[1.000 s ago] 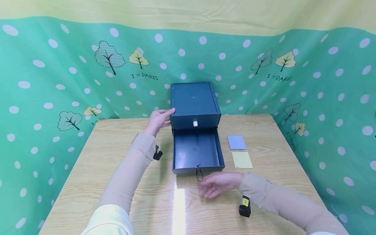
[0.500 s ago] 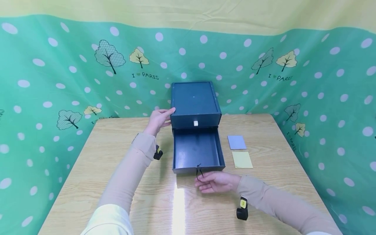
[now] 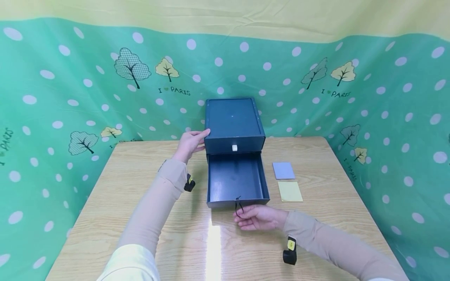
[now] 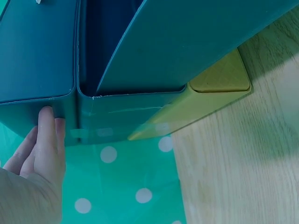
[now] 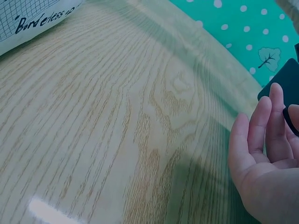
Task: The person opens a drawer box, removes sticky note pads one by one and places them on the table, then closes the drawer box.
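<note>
A dark blue drawer cabinet stands at the back of the table. Its upper drawer front, with a white knob, is closed. Below it a blue drawer is pulled out and looks bare inside. A black cord loop hangs from its front. My right hand holds this loop between thumb and curled fingers, just below the drawer front. My left hand rests fairly straight fingers against the cabinet's left side, near the top; its thumb is hidden in the left wrist view.
A bluish paper square and a pale yellow one lie right of the drawer. Beneath the blue tiers sits a yellow tier. Printed fabric hangs behind the wooden table.
My right hand has moved slightly left and up to the cord loop, then stayed there. My left hand and the drawer have not visibly moved.
</note>
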`<act>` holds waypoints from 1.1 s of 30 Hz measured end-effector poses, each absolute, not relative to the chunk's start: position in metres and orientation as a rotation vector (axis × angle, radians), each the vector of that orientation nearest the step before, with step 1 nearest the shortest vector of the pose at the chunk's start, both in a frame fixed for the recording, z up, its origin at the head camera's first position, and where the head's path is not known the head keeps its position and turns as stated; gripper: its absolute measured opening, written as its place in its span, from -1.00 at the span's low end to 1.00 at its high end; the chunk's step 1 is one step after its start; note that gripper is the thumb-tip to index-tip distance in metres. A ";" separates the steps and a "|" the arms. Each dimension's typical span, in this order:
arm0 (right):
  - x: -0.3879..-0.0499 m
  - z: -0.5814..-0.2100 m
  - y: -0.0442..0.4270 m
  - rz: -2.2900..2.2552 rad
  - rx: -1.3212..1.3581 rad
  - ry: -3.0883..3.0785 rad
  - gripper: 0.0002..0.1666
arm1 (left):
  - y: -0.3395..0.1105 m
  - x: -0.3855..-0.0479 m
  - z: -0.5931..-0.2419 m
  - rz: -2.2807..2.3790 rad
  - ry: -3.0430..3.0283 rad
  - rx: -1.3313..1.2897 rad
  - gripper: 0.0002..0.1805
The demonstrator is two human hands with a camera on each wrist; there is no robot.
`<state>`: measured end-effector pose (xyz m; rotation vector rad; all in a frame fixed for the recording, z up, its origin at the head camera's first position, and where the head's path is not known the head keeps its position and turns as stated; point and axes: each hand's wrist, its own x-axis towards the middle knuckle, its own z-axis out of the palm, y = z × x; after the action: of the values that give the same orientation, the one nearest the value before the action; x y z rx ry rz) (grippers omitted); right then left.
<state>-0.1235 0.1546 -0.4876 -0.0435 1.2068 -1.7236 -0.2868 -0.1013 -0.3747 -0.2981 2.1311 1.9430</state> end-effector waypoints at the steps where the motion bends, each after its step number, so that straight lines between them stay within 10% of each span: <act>1: -0.123 -0.487 0.154 -1.726 -0.044 1.212 -0.66 | -0.101 -0.287 -0.375 1.950 2.128 -0.299 -0.32; 24: -0.122 -0.488 0.154 -1.730 -0.034 1.244 -0.45 | -0.101 -0.286 -0.376 1.949 2.118 -0.316 -0.30; 33: -0.122 -0.486 0.156 -1.711 -0.052 1.213 -0.73 | -0.101 -0.287 -0.375 1.948 2.119 -0.312 -0.29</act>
<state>-0.1221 0.1562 -0.4860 -0.0517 1.2127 -1.7109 -0.2867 -0.1014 -0.3753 -0.3119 2.1194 1.9481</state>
